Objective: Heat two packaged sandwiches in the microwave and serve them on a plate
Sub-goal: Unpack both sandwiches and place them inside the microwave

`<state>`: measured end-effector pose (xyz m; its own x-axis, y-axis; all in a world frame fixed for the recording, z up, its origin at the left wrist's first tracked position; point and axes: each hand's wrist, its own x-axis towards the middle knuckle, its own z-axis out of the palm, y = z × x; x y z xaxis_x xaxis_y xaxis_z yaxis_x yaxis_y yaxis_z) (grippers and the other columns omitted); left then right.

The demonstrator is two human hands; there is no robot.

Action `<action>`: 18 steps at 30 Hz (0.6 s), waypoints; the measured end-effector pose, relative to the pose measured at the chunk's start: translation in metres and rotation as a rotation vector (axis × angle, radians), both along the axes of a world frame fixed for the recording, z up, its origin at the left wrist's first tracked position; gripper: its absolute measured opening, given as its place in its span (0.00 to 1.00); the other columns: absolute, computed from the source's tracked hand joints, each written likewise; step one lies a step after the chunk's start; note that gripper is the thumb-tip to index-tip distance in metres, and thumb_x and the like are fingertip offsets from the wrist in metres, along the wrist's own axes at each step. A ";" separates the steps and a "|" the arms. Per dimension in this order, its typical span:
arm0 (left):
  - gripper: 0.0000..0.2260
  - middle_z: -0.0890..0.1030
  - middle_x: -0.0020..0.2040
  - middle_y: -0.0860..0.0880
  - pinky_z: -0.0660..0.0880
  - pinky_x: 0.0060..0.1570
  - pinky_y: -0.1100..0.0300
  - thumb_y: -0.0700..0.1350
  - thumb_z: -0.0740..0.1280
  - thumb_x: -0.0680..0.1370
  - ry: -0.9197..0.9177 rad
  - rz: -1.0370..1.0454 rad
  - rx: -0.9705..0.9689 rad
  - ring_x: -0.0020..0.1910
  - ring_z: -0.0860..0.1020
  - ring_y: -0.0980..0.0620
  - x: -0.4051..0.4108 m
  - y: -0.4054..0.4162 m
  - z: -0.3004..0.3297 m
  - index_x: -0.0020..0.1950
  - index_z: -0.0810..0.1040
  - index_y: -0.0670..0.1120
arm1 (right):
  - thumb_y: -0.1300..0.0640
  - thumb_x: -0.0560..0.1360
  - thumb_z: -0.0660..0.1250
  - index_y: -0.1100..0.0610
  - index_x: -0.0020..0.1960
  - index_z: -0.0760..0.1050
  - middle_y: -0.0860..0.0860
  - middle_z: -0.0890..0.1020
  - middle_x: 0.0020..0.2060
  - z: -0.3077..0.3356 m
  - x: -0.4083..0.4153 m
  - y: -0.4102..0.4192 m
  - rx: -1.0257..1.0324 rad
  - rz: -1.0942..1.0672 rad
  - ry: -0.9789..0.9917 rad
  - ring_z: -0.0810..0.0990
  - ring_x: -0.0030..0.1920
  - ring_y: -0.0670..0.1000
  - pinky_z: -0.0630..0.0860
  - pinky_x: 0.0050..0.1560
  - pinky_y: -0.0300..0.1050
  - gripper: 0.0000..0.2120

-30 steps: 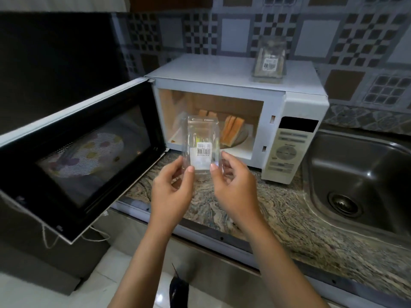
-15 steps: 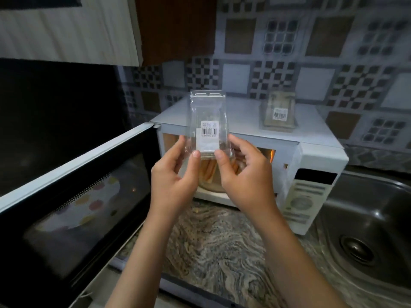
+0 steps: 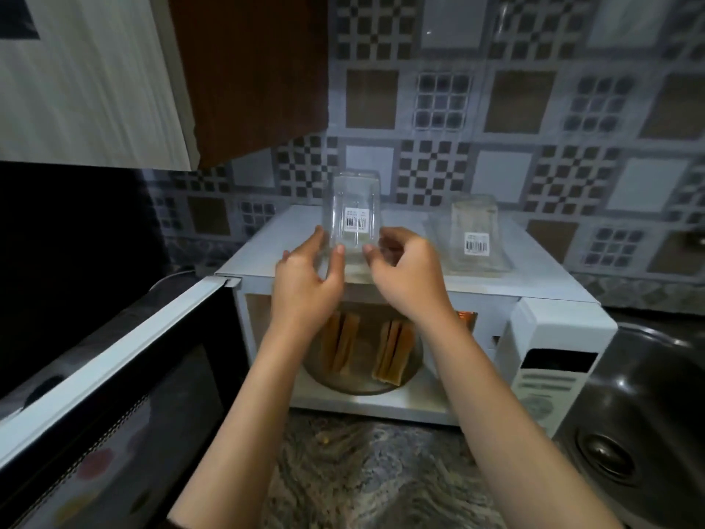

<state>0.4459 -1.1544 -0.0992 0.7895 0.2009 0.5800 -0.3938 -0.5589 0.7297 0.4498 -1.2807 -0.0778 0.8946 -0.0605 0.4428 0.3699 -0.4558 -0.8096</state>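
Checkered grey-and-brown tiles (image 3: 431, 108) back a white microwave (image 3: 419, 284) standing on a marbled stone surface (image 3: 362, 471), its door (image 3: 114, 376) swung open toward 8 o'clock. Both hands meet at the centre of the frame over the microwave's top: the left hand (image 3: 305, 284) and the right hand (image 3: 408, 273) each curl their fingers around the base of an empty clear sandwich package (image 3: 353, 215), held upright, barcode label facing the camera. A second clear package (image 3: 475, 232) stands on the microwave top at 2 o'clock from the hands. Inside the cavity, below the wrists, two sandwiches (image 3: 393, 353) stand on a round plate (image 3: 362, 383). A steel sink (image 3: 648, 414) lies at 4 o'clock.
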 end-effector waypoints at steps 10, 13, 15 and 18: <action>0.15 0.81 0.43 0.53 0.70 0.41 0.58 0.56 0.55 0.80 0.024 0.240 0.399 0.38 0.75 0.53 0.032 -0.003 -0.006 0.52 0.79 0.52 | 0.54 0.76 0.67 0.55 0.58 0.77 0.40 0.74 0.41 -0.007 0.018 -0.007 -0.125 -0.094 -0.025 0.74 0.43 0.40 0.67 0.40 0.26 0.12; 0.13 0.82 0.42 0.50 0.69 0.44 0.57 0.53 0.58 0.80 -0.046 0.243 0.348 0.41 0.78 0.48 0.028 -0.005 -0.008 0.50 0.79 0.49 | 0.53 0.76 0.67 0.57 0.56 0.78 0.46 0.78 0.42 -0.009 0.019 -0.007 -0.179 -0.137 -0.058 0.78 0.45 0.46 0.67 0.39 0.26 0.12; 0.13 0.83 0.45 0.48 0.64 0.48 0.58 0.51 0.59 0.80 -0.058 0.227 0.323 0.44 0.79 0.46 0.023 -0.005 -0.009 0.54 0.79 0.46 | 0.52 0.76 0.66 0.57 0.58 0.78 0.48 0.81 0.47 -0.010 0.020 -0.006 -0.203 -0.135 -0.047 0.79 0.48 0.48 0.72 0.42 0.31 0.14; 0.18 0.81 0.54 0.45 0.63 0.55 0.56 0.52 0.56 0.80 -0.013 0.163 0.308 0.54 0.77 0.44 0.015 -0.003 -0.009 0.61 0.76 0.44 | 0.51 0.76 0.66 0.56 0.61 0.76 0.51 0.80 0.53 -0.013 0.020 -0.006 -0.213 -0.137 -0.035 0.78 0.54 0.49 0.73 0.50 0.37 0.16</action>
